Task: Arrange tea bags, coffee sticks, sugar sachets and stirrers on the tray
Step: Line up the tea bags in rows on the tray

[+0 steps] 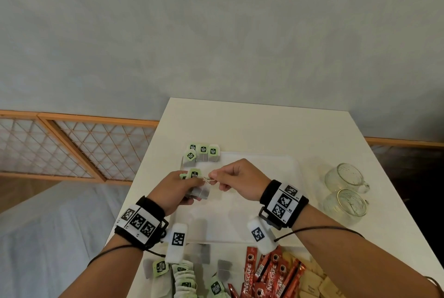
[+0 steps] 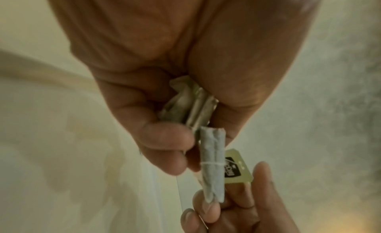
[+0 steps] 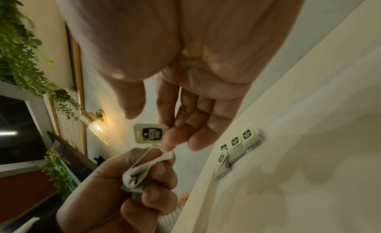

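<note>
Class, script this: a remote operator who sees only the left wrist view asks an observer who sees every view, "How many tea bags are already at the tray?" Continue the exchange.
Observer: Four tea bags sit together at the far left corner of the tray.
Operator: Where are the coffee sticks?
Observer: The coffee sticks lie in a heap on the table, on the person's side of the tray, not on it.
Operator: Anything right of the tray?
Observer: Two glass cups stand there on the table.
</note>
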A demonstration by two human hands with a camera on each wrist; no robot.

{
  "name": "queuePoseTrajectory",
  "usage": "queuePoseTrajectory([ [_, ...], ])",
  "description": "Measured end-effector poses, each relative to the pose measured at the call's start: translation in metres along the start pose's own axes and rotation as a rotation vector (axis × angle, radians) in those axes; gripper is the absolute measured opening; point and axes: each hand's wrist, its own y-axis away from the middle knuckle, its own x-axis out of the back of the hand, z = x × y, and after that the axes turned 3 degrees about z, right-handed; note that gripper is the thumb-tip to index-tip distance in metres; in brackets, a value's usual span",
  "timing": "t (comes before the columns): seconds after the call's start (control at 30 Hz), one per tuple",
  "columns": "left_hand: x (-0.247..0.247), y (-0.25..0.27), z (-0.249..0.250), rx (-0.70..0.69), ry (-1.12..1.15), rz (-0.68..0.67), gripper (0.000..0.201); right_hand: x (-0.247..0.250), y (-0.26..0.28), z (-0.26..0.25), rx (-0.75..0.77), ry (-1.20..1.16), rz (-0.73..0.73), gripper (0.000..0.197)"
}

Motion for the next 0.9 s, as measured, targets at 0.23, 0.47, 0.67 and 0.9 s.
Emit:
queuePoseTrajectory([
  [0.23,-0.004,0.004,0.005,-0.016,0.082,0.001,0.036,-0.008,-0.002,0.005,0.034,-0.014,-0.005,0.019],
  [0.47,-0.001,0.003,0.002,-0.063,0.077,0.0,0.028,-0.012,-0.005,0.008,0.015,0.042,0.125,0.008],
  [0.67,0.001,-0.002,-0.002,-0.11,0.077,0.075,0.017,-0.012,-0.006,0.003,-0.103,-0.145,0.11,0.005],
  [0.9,0.0,-0.007,-0.002,-0.143,0.106,0.09,0.025,-0.008,-0.007,0.003,-0.243,-0.213,0.087,0.003],
])
